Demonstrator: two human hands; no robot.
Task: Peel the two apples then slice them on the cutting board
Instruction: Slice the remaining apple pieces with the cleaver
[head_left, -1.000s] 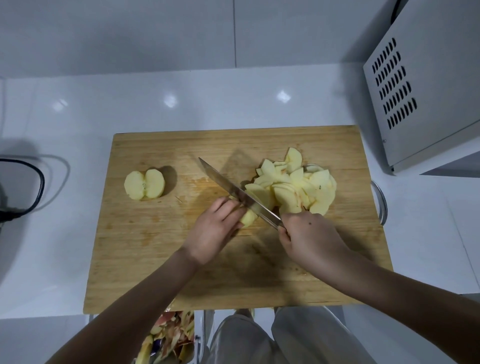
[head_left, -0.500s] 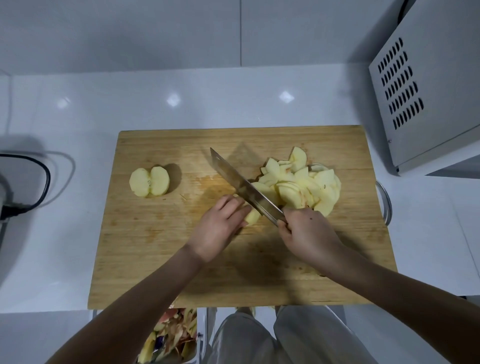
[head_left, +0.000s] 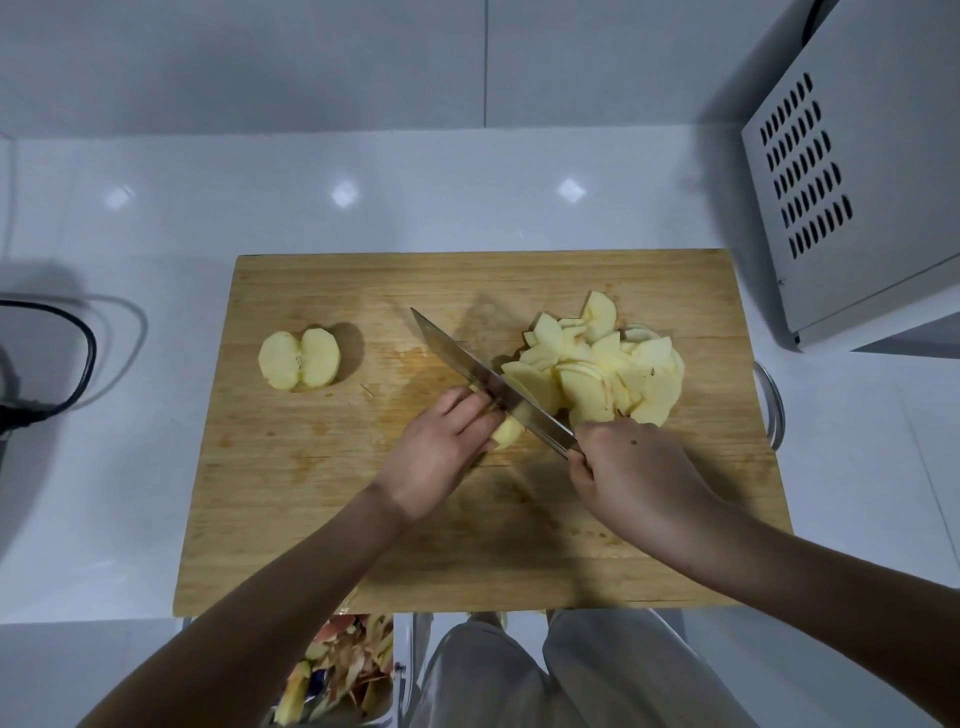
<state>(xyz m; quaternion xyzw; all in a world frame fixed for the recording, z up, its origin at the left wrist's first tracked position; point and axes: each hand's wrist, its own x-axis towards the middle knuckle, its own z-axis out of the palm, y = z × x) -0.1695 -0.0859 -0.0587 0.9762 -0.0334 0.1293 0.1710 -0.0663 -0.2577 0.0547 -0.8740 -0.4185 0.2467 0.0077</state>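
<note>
A wooden cutting board (head_left: 311, 519) lies on the white counter. A peeled apple half (head_left: 300, 359), cut side up, rests at the board's left. At the right is a pile of apple slices (head_left: 608, 371). My left hand (head_left: 441, 452) presses down a small peeled apple piece (head_left: 506, 432) in the board's middle. My right hand (head_left: 628, 467) grips the handle of a knife (head_left: 483, 374), whose blade runs diagonally up-left and rests against the piece, right beside my left fingertips.
A metal appliance (head_left: 852, 171) with vent slots stands at the back right. A black cable (head_left: 78, 353) loops at the left edge. A bin of apple peels (head_left: 343, 670) sits below the board's front edge. A metal handle (head_left: 774, 410) shows past the board's right side.
The knife blade lifted and came back down onto the apple piece, a little farther left. The camera view shifted slightly. My left hand stays on the piece.
</note>
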